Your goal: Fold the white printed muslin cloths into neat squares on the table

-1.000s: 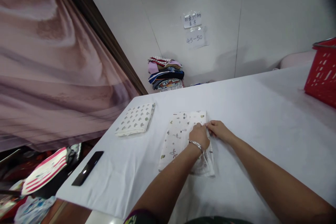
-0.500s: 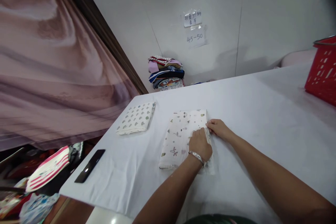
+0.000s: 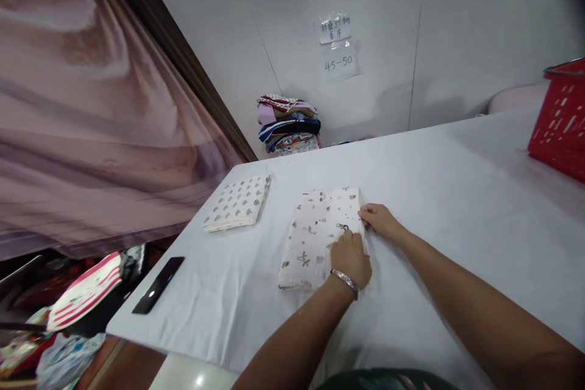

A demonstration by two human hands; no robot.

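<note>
A folded white cloth (image 3: pixel 307 244) with small printed motifs lies on the white table in front of me, and clear plastic shows along its near right edge. My left hand (image 3: pixel 351 259), a silver bracelet on its wrist, rests on the cloth's right part. Its fingers are curled together, and what they grip, if anything, is hidden. A small dark mark shows just beyond those fingertips; I cannot tell whether it is print. My right hand (image 3: pixel 380 220) pinches the cloth's right edge near its far corner.
Another folded cloth (image 3: pixel 240 202) with a mushroom-like print lies to the left. A black phone (image 3: pixel 158 285) is near the table's left edge. At the far right stands a red basket (image 3: pixel 560 122). Stacked fabrics (image 3: pixel 289 125) rise beyond the far edge; a pink curtain (image 3: pixel 100 109) hangs at left.
My left hand has slid slightly toward me and right, uncovering a bit more of the cloth's print. My right hand stays at the cloth's edge. The view has shifted slightly.
</note>
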